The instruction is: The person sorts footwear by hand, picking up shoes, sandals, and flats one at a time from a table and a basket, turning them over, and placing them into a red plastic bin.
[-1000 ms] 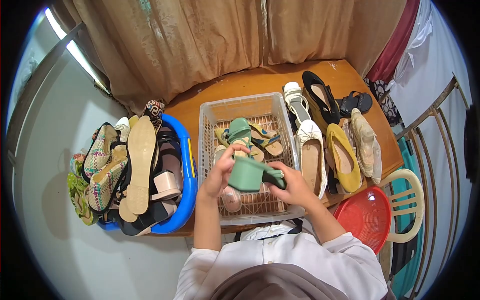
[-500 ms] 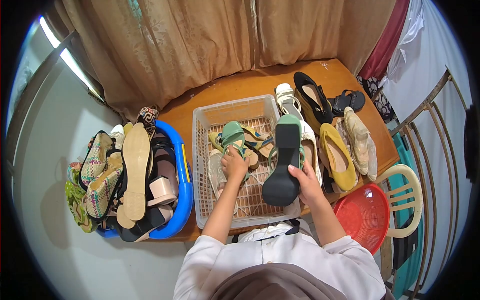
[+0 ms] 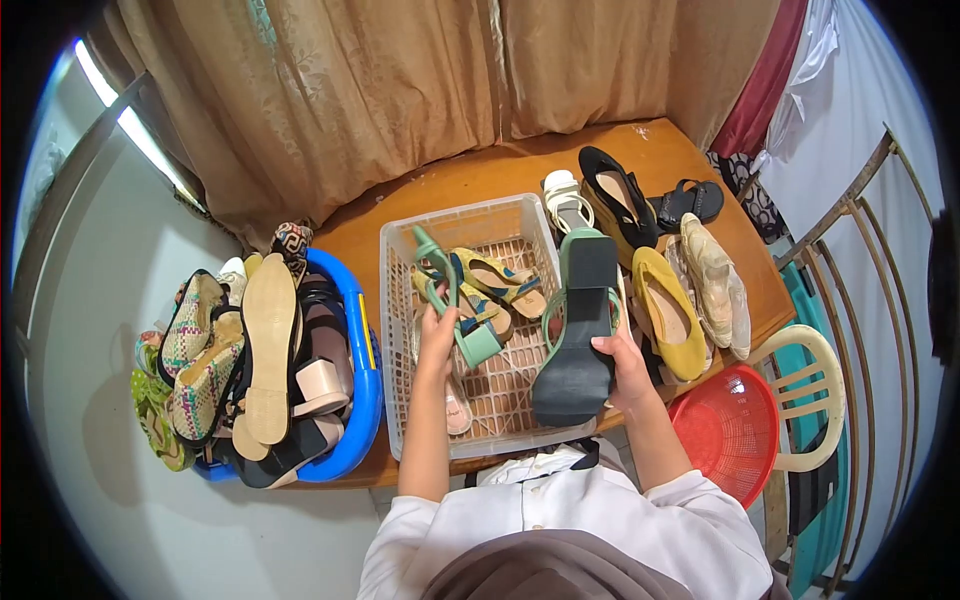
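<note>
My left hand (image 3: 437, 335) grips a green heeled sandal (image 3: 478, 342), tilted on its side above the clear plastic basket (image 3: 392, 300). In my right hand (image 3: 625, 360) is another green heeled sandal (image 3: 573, 385), its black sole turned up toward me, over the basket's right side. Beneath my left hand, a pair of yellow-and-blue patterned sandals (image 3: 497, 275) lies in the basket. A pale shoe (image 3: 458, 408) rests near the basket's front left, partly hidden by my left hand and arm.
A blue basket (image 3: 368, 390) heaped with shoes stands at the left. Right of the clear basket are white strappy sandals (image 3: 566, 200), black flats (image 3: 617, 185), black sandals (image 3: 690, 203), yellow flats (image 3: 672, 315) and cream shoes (image 3: 708, 275). A red basket (image 3: 720, 420) sits on a cream chair (image 3: 815, 385).
My left hand has lifted its green sandal off the other shoes in the basket and turned it on its side. The sandal in my right hand has shifted slightly right and down.
</note>
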The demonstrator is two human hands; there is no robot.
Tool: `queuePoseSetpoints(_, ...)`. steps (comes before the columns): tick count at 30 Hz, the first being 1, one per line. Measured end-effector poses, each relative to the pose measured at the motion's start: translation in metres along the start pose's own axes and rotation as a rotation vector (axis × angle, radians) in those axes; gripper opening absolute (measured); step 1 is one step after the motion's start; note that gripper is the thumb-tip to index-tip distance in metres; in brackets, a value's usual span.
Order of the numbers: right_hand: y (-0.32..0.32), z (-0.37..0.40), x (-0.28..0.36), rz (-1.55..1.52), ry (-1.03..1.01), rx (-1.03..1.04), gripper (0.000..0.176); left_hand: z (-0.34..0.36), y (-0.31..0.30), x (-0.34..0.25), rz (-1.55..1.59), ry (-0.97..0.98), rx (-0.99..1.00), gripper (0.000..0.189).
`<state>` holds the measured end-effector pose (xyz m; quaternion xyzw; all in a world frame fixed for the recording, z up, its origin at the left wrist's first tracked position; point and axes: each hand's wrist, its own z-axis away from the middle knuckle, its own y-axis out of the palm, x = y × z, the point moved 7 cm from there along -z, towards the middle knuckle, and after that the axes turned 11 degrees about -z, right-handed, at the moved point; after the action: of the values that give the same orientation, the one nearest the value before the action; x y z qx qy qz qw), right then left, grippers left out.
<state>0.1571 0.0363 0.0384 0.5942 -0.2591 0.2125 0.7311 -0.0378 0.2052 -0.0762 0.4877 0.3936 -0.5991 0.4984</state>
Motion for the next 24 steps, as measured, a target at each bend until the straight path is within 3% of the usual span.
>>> queuePoseSetpoints(2,-0.004,-0.001,0.007,0.170,-0.095,-0.063,0.058,0.028,0.006,-0.031,0.250,0.057,0.007,0.046)
queuePoseSetpoints(5,-0.002,-0.007,0.013,0.503,-0.313,-0.063,0.061,0.067,0.001,-0.051,0.330,-0.077,-0.006,0.049)
queuePoseSetpoints(8,0.000,-0.013,0.002,0.612,-0.394,-0.116,0.061,0.093,0.011,-0.086,0.149,0.109,0.071,0.054)
queuePoseSetpoints(9,-0.002,-0.019,-0.010,0.465,-0.313,-0.097,0.063,0.102,0.020,-0.103,0.058,0.224,0.128,0.057)
queuePoseSetpoints(12,0.008,-0.025,-0.025,0.384,-0.294,-0.105,0.064,0.116,0.032,-0.124,-0.380,0.496,0.007,0.058)
queuePoseSetpoints(16,0.017,-0.029,-0.027,0.523,-0.387,-0.052,0.063,0.126,0.055,-0.125,-0.721,0.504,-0.058,0.050)
queuePoseSetpoints(20,0.014,-0.032,-0.023,0.312,-0.366,-0.069,0.063,0.126,0.064,-0.124,-0.822,0.501,-0.089,0.052)
queuePoseSetpoints(24,0.008,-0.030,-0.024,0.205,-0.217,-0.137,0.063,0.127,0.071,-0.133,-0.899,0.498,-0.023,0.046)
